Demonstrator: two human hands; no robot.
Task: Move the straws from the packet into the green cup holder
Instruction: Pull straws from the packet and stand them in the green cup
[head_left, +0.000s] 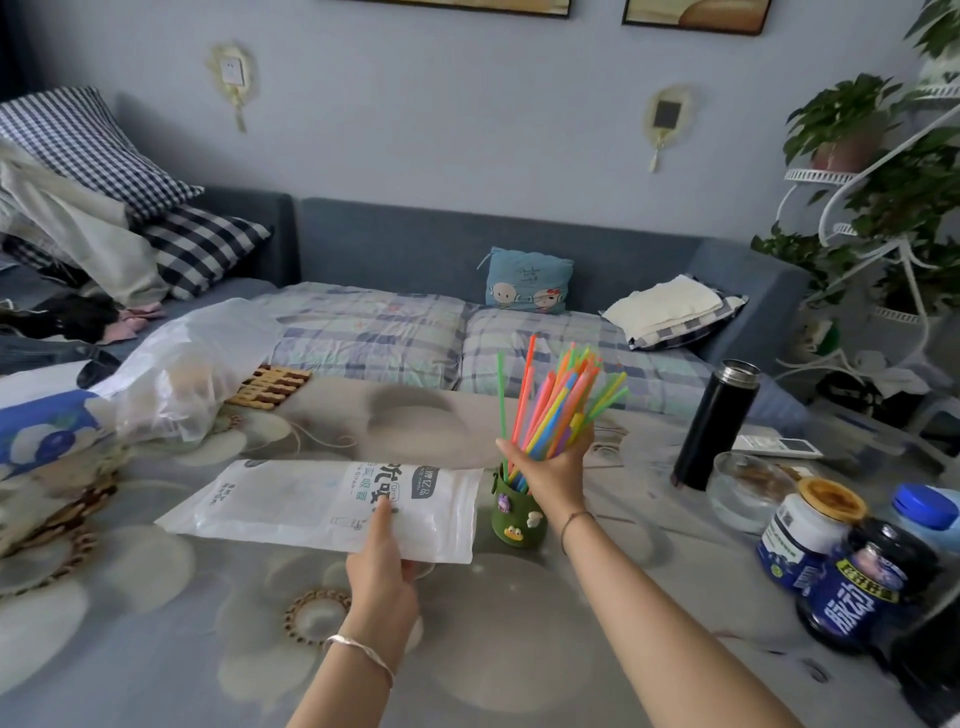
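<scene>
Your right hand fingers are wrapped around the straws, long axis near upright, lower ends already in the green cup holder directly beneath, while your left hand pinches the packet flat on the table

On the table lies one flat white plastic straw packet and stands one green cup holder with small figures on it. The thin coloured plastic straws are a thick bundle, too many to count exactly. There is one tall black metal flask, one clear glass bowl, and three dark blue jars: one with an orange lid, one with a blue lid, one with blue label. Two hands are seen, the left hand and the right hand, each with one bracelet.
</scene>
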